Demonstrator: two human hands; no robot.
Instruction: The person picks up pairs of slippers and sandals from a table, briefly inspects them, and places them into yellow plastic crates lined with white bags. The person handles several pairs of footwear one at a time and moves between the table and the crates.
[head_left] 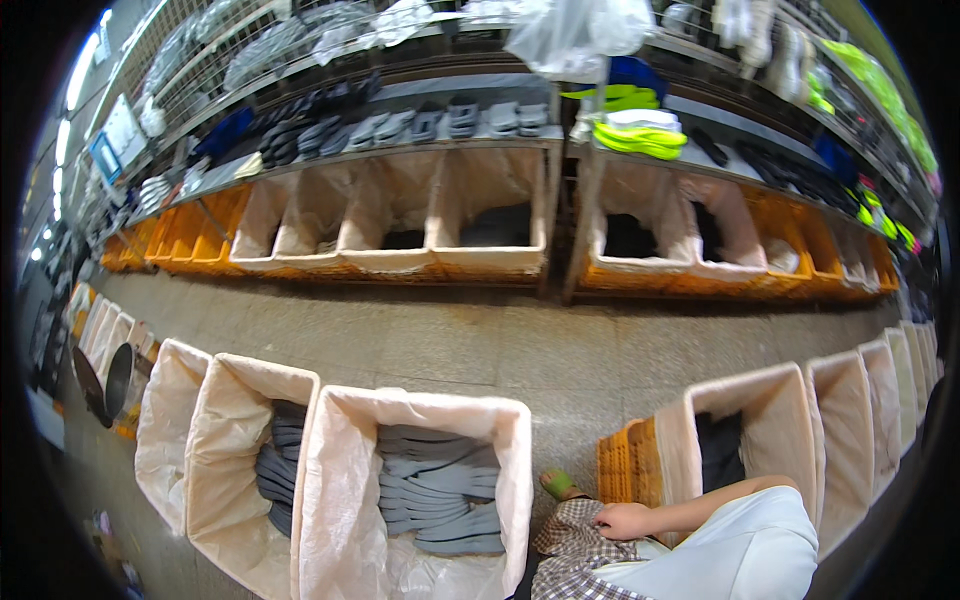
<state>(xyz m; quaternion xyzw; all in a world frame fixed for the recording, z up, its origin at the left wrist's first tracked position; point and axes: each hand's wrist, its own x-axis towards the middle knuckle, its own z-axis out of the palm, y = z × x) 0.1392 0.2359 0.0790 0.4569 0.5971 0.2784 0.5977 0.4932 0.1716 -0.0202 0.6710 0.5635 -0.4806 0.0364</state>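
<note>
My right hand [625,521] rests at the lower right, its fingers curled in against a brown checkered cloth [575,528] over my leg. The bare forearm comes out of a loose white sleeve [745,545]. My left hand is out of view. Left of the checkered cloth stands a bin with a pale pink liner [415,398], holding layered light grey socks [440,490]. The bin beside it [235,450] holds darker grey socks [283,455]. Just right of my leg, another lined bin [765,400] contains dark socks [720,450]. A foot in a green sandal [560,485] shows between the bins.
More lined bins [865,430] curve away on the right. Across the speckled floor [430,320], a rack holds orange baskets [190,235] and lined bins [490,255] below. Its shelf carries grey socks [462,117] and neon yellow ones [640,140]. Clear plastic bags [580,40] hang above.
</note>
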